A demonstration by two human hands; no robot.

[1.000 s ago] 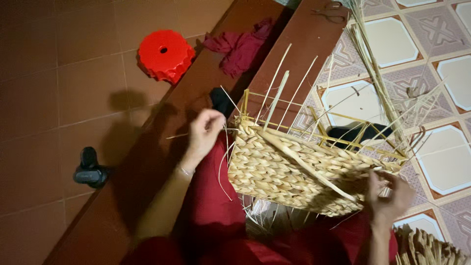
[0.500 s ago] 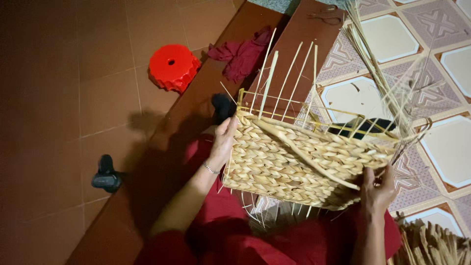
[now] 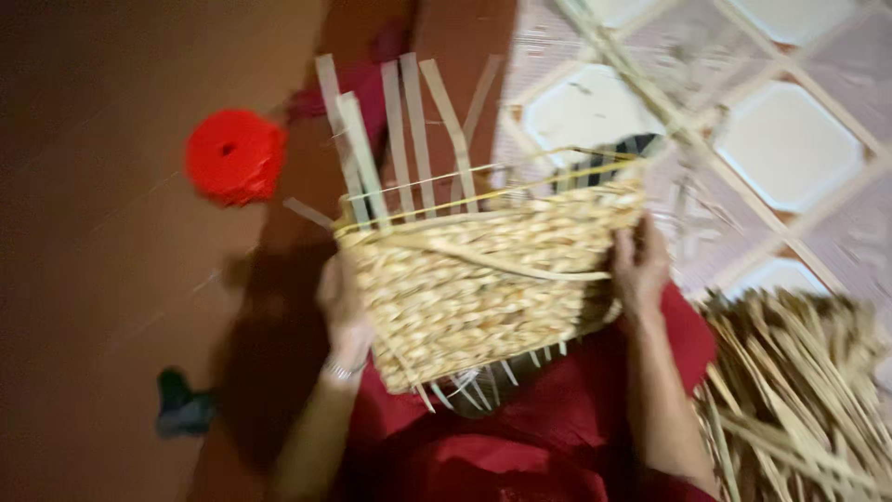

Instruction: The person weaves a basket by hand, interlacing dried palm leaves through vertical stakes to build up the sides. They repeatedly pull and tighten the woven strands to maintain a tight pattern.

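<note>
A half-woven straw basket point(image 3: 483, 279) rests on my lap, over red clothing. Flat pale strips point(image 3: 400, 139) stick up from its far rim. My left hand point(image 3: 342, 307) grips the basket's left side. My right hand point(image 3: 639, 265) holds its right side, fingers curled over the edge. The frame is blurred by motion.
A red plastic stool point(image 3: 234, 154) stands on the brown tile floor at the left. A dark object point(image 3: 181, 404) lies lower left. A pile of loose straw strands point(image 3: 799, 390) sits at the right. Patterned white tiles point(image 3: 780, 139) cover the far right floor.
The basket has turned and shifted left between my hands, its side now facing me. My right hand moved up from the lower corner to the right side. The view swung.
</note>
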